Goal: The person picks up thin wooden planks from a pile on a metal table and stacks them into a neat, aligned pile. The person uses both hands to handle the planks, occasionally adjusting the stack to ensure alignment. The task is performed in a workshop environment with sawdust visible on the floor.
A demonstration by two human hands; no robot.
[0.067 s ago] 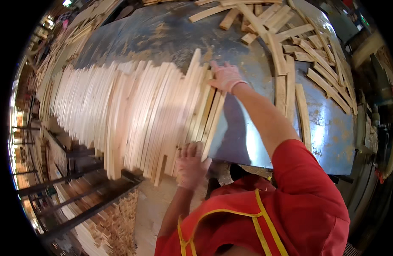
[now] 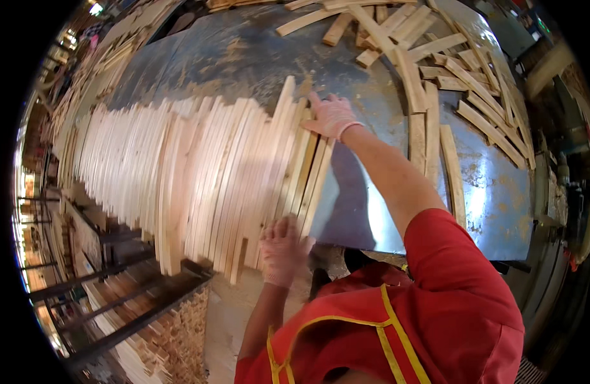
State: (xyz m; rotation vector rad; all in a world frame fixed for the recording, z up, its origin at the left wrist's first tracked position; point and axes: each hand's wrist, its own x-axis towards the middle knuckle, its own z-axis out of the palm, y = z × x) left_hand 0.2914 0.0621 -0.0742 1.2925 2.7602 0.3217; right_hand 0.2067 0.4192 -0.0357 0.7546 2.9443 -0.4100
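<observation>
A long row of pale wooden strips lies side by side on the metal table, their ends uneven. My right hand, in a thin pale glove, rests at the far end of the row's right-hand strips. Its fingers are stretched and apart, with the thumb across the strip ends. At the near end, my left hand, also gloved and a little blurred, lies with its fingers flat against the strips' ends and its thumb out to the right. One strip sticks out beyond its neighbours at the far side.
Loose wooden offcuts lie scattered and overlapping at the table's far right. Sawdust patches mark the metal table. Below left, a dark metal frame stands by a stack of wood. More lumber lies at the far left.
The view has shifted slightly. Both hands appear a little further left, still at the two ends of the strips.
</observation>
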